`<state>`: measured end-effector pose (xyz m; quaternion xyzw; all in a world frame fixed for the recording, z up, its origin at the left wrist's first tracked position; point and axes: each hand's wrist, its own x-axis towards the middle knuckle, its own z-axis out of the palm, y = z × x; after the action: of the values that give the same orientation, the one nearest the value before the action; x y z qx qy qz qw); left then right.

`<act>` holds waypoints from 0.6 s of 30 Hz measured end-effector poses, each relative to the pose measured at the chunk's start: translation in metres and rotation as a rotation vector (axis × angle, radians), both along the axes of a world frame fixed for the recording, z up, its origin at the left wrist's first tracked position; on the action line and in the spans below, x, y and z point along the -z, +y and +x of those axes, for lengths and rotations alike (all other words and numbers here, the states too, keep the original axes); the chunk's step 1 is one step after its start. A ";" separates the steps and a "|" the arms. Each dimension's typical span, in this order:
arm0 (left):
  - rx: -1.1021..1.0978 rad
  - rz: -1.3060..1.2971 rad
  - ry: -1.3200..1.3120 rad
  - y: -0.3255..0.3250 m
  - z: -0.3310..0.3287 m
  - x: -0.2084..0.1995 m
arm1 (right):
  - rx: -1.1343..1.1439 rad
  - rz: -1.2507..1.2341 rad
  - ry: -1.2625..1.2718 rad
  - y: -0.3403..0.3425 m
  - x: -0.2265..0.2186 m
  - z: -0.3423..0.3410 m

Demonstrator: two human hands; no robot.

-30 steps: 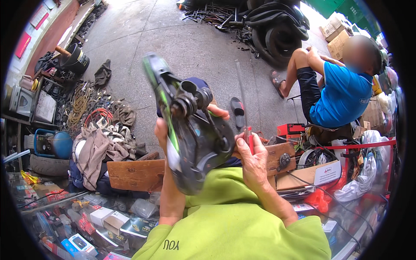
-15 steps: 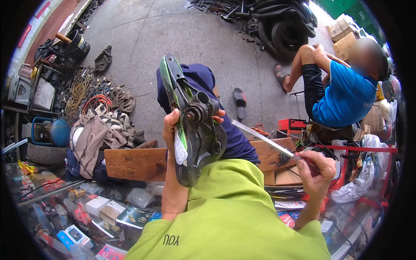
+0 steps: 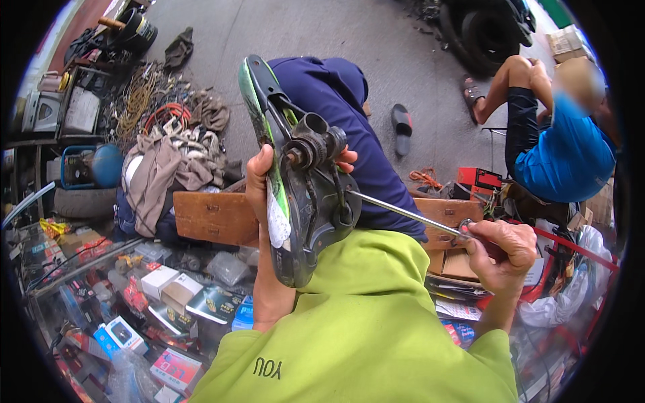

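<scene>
A worn black and green bicycle saddle [image 3: 316, 201] is held underside up above my lap, its seat clamp [image 3: 310, 149] showing. My left hand [image 3: 259, 176] grips it, thumb along the green edge and fingertips showing beyond the clamp. Between the thumb and fingers of my right hand [image 3: 500, 252] is the end of a screwdriver-like tool with a long thin metal shaft [image 3: 403, 213]; its handle is mostly hidden. The shaft's tip meets the saddle's underside near the rim. Whether it sits in a screw I cannot tell.
A wooden bench [image 3: 215, 218] lies below the saddle. Boxed parts fill a glass-topped case [image 3: 222, 252] at the lower left. Cloths [image 3: 161, 171] and coiled cables lie left. A person in a blue shirt [image 3: 571, 158] sits at right, near a sandal [image 3: 402, 127] and tyres [image 3: 487, 40].
My right hand has brought the tool's tip against the saddle's underside; before, the shaft was slightly apart from it. The view has shifted, and my left hand keeps its grip.
</scene>
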<state>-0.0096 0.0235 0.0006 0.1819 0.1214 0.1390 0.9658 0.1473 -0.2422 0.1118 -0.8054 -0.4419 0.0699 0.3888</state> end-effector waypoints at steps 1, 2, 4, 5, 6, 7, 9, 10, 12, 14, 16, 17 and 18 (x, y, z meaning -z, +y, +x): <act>0.005 0.017 -0.039 0.001 -0.002 0.004 | -0.022 -0.050 0.014 -0.001 -0.002 0.004; -0.001 -0.030 -0.045 0.000 -0.007 0.005 | -0.032 -0.044 0.010 0.000 0.001 0.007; -0.002 -0.122 -0.066 -0.002 -0.012 0.003 | -0.039 -0.032 -0.006 0.004 0.006 0.012; -0.013 -0.026 -0.103 0.000 -0.016 0.012 | -0.059 -0.040 0.005 0.005 0.008 0.015; -0.026 -0.063 -0.113 -0.001 -0.017 0.012 | -0.070 -0.044 0.009 0.007 0.010 0.017; -0.041 -0.101 -0.123 -0.002 -0.018 0.010 | -0.082 -0.047 0.013 0.008 0.011 0.018; -0.027 -0.134 -0.141 -0.002 -0.025 0.010 | -0.106 -0.049 0.025 0.011 0.013 0.021; -0.059 -0.137 -0.147 -0.004 -0.027 0.011 | -0.119 -0.047 0.033 0.012 0.013 0.022; -0.119 -0.141 -0.168 -0.008 -0.030 0.012 | -0.138 -0.046 0.048 0.014 0.012 0.023; -0.086 -0.145 -0.155 -0.008 -0.034 0.013 | -0.152 -0.049 0.062 0.015 0.009 0.022; -0.097 -0.189 -0.175 -0.008 -0.033 0.013 | -0.120 -0.080 0.098 0.015 0.005 0.020; -0.018 -0.121 -0.256 -0.002 -0.033 0.020 | -0.099 -0.085 0.122 0.014 0.005 0.016; -0.014 -0.133 -0.269 0.001 -0.032 0.022 | -0.076 -0.091 0.147 0.013 0.004 0.014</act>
<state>-0.0413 0.0243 -0.0216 0.0965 0.0009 0.1604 0.9823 0.1615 -0.2293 0.1073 -0.7978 -0.4386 0.1635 0.3801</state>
